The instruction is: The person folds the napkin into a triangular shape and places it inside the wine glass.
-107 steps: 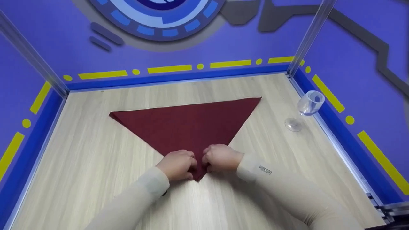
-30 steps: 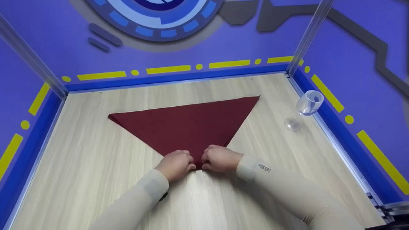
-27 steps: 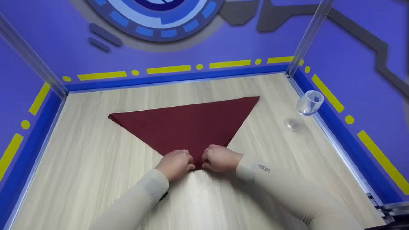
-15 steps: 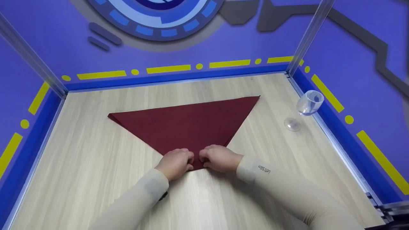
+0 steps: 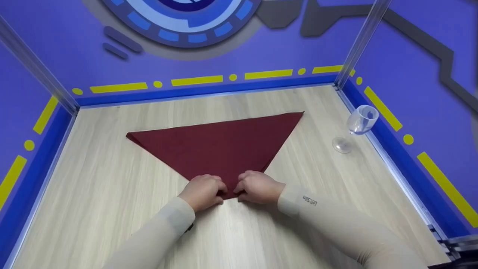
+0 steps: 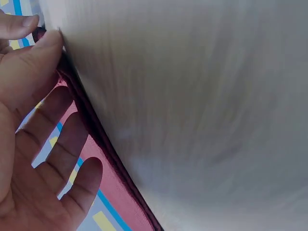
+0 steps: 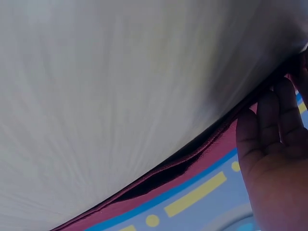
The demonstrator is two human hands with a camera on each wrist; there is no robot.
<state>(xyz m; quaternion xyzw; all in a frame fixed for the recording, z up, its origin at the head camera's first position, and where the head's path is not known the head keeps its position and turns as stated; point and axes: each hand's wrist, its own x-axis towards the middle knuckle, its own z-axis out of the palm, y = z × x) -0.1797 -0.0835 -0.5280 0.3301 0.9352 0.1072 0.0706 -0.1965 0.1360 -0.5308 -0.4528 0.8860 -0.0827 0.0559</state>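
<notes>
A dark red cloth napkin (image 5: 224, 149) lies on the table, its long edge toward the back wall and its two far corners pointing left and right. Its near end is a short straight fold between the hands. My left hand (image 5: 204, 192) pinches the left side of this fold, thumb on the near edge. My right hand (image 5: 259, 186) pinches the right side in the same way. In the left wrist view the other fingers (image 6: 72, 139) lie loosely bent along the cloth. The right wrist view shows fingers (image 7: 267, 120) against the cloth edge; the right thumb is mostly hidden there.
A clear stemmed wine glass (image 5: 362, 120) stands upright at the right, near the side wall. The wooden table (image 5: 112, 179) is bordered by blue-purple panels (image 5: 209, 63) at the back and both sides.
The napkin's pointed near tip has been turned in, leaving a short straight near edge. Over the last second both hands stay at that fold, with only small finger shifts.
</notes>
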